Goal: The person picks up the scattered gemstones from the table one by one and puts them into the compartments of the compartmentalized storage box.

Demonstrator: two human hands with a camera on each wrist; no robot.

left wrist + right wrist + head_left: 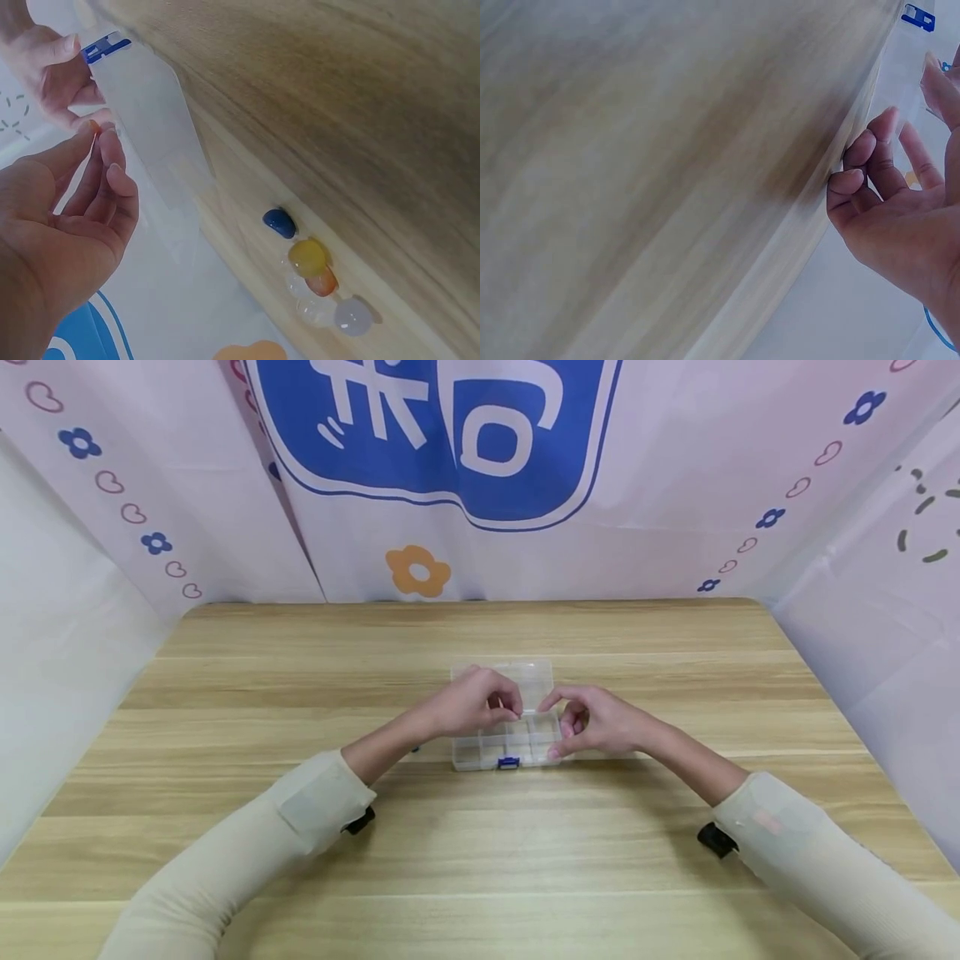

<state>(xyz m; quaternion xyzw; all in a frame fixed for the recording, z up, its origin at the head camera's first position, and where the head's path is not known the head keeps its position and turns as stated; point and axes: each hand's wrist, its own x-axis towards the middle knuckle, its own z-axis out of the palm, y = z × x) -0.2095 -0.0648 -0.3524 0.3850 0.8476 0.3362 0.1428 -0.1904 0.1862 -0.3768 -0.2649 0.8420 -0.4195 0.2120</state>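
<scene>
A clear plastic compartment box (pixel 492 752) with a blue latch (pixel 508 763) lies on the table, its lid (pixel 536 672) folded open toward the back. Over the compartments, my left hand (pixel 480 700) pinches a small orange-red stone (pixel 94 126) between thumb and fingertips. My right hand (pixel 603 720) steadies the box's right end, thumb at the front corner and index finger at the back rim, the other fingers curled. Beside the box's left end lie a dark blue stone (pixel 280 223), a yellow stone (pixel 307 257), an orange stone (pixel 322 281) and several pale ones, mostly hidden behind my left arm in the head view.
The wood-grain table (pixel 480 860) reaches back to a white printed cloth (pixel 600 560) hanging behind it. More white cloth hangs on both sides. Black devices (pixel 717 841) are strapped under both sleeves.
</scene>
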